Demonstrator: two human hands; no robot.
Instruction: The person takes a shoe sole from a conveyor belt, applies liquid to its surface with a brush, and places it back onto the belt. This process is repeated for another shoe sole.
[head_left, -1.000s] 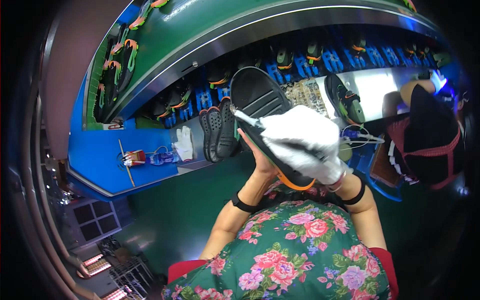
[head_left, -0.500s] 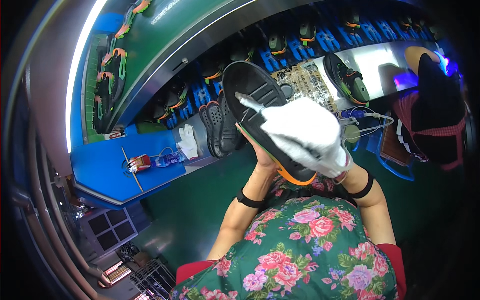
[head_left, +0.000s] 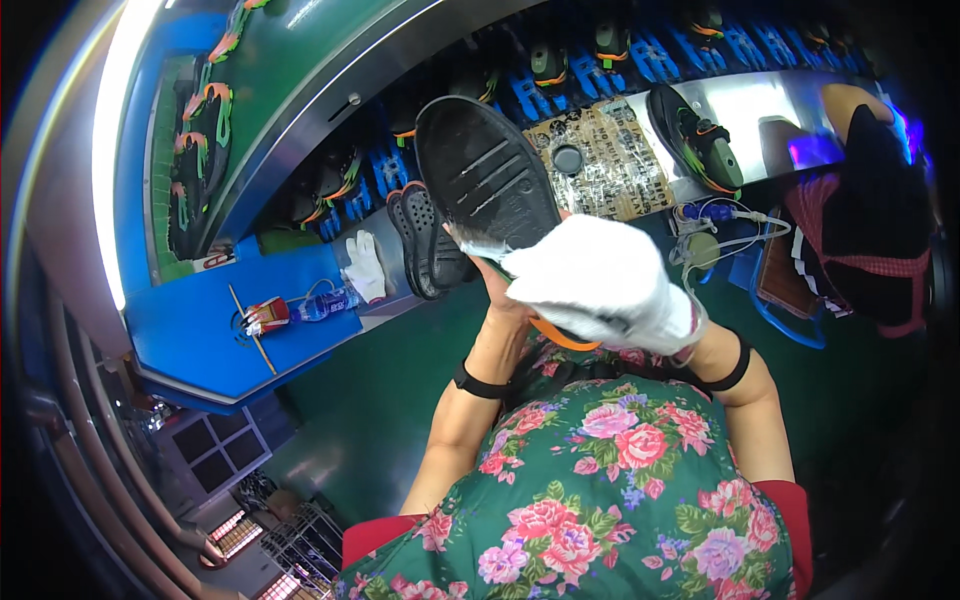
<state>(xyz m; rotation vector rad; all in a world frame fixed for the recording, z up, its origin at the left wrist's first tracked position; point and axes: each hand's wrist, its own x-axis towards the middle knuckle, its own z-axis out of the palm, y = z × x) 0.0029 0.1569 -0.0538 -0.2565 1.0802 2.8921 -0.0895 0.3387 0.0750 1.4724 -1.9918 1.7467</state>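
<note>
A black shoe sole (head_left: pixel 485 165) with an orange edge at its near end is tilted up in front of me. My left hand (head_left: pixel 498 290) is closed around its left side from beneath, with most of the fingers hidden behind it. My right hand (head_left: pixel 596 275), in a white knit glove, is closed on a brush (head_left: pixel 480 245) with pale, worn bristles. The bristles lie at the left rim of the sole, near its middle. The glove covers the brush's handle and the near part of the sole.
Black soles (head_left: pixel 418 235) stand on the bench's left, beside a white glove (head_left: pixel 364 268). A bottle (head_left: pixel 322 304) and red carton (head_left: pixel 268 316) lie on a blue board (head_left: pixel 190 330). A dark shoe (head_left: pixel 695 140) sits right of taped cardboard (head_left: pixel 600 165). Another person's arm (head_left: pixel 855 105) shows at far right.
The brush has moved from the sole's inner face down to its left rim. The sole has shifted a little left and shows more of its inner face.
</note>
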